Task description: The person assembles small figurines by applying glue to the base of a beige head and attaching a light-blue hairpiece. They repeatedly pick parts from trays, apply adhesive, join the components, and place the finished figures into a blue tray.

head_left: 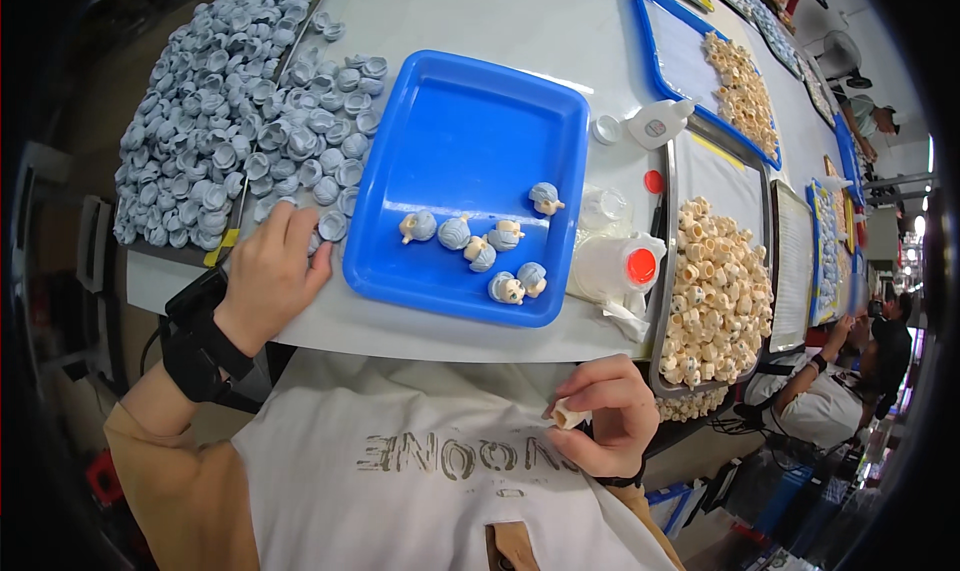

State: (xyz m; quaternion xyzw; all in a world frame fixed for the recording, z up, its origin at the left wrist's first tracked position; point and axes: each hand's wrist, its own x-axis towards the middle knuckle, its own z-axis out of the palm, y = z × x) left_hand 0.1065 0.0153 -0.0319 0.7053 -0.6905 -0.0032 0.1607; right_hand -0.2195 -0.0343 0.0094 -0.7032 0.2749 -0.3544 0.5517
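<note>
My left hand (pixel 268 281) reaches to the near edge of a heap of grey-blue doll hair pieces (pixel 215 101). Its thumb and fingers are apart beside a loose hair piece (pixel 332 225), with no firm grip showing. Close to my shirt, my right hand (pixel 612 411) pinches a small cream doll face piece (pixel 568 414), its hollow opening showing. Between the hands lies a blue tray (pixel 460 121) holding several doll heads with hair pieces on them, such as one doll head (pixel 507 287) showing its face.
To the right, a metal tray (pixel 672 186) is heaped with cream face pieces (pixel 715 301). Beside it stand a white squeeze bottle (pixel 660 123), a clear cup (pixel 604 207) and a white container (pixel 612 266) with a red opening. Another blue tray (pixel 650 31) lies behind. Another person (pixel 830 396) sits further right.
</note>
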